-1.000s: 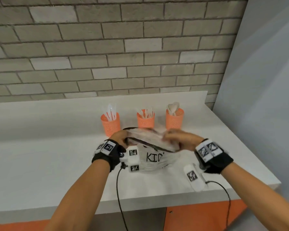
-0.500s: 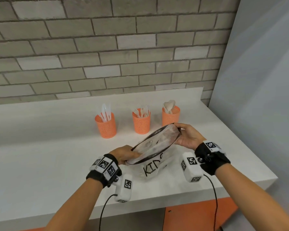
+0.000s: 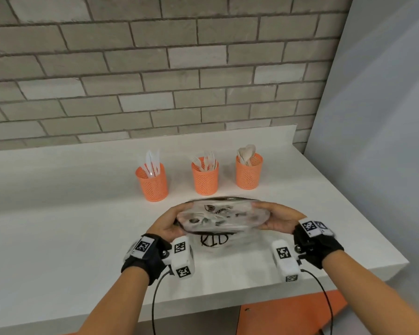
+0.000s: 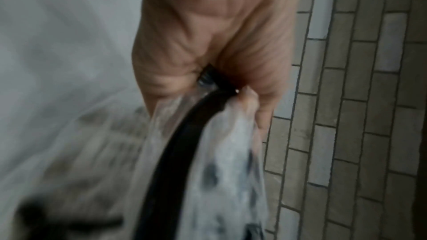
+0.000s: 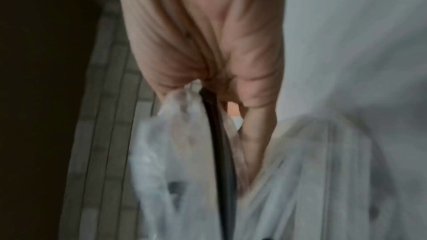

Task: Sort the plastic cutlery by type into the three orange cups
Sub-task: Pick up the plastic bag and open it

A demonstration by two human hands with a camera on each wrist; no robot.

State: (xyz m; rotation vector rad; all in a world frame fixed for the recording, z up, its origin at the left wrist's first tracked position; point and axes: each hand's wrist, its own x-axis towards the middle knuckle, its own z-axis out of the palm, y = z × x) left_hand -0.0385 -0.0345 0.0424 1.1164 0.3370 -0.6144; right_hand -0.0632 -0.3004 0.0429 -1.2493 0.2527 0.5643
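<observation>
Three orange mesh cups stand in a row on the white counter [image 3: 58, 250]: the left cup [image 3: 152, 182] holds knives, the middle cup [image 3: 205, 178] holds forks, the right cup [image 3: 248, 171] holds spoons. In front of them I hold a clear plastic zip pouch [image 3: 221, 217] with black print and a black zipper, level above the counter. My left hand [image 3: 167, 222] pinches its left end [image 4: 215, 90]. My right hand [image 3: 276, 217] pinches its right end [image 5: 198, 90]. What lies inside the pouch cannot be made out.
A grey brick wall [image 3: 155, 68] backs the counter and a plain grey wall [image 3: 377, 117] closes the right side. The counter's front edge runs just below my wrists, with an orange cabinet front [image 3: 288, 317] under it.
The pouch was tilted, right end high, half a second ago; now it is level, its printed side facing up. My left hand has risen and my right hand has come down.
</observation>
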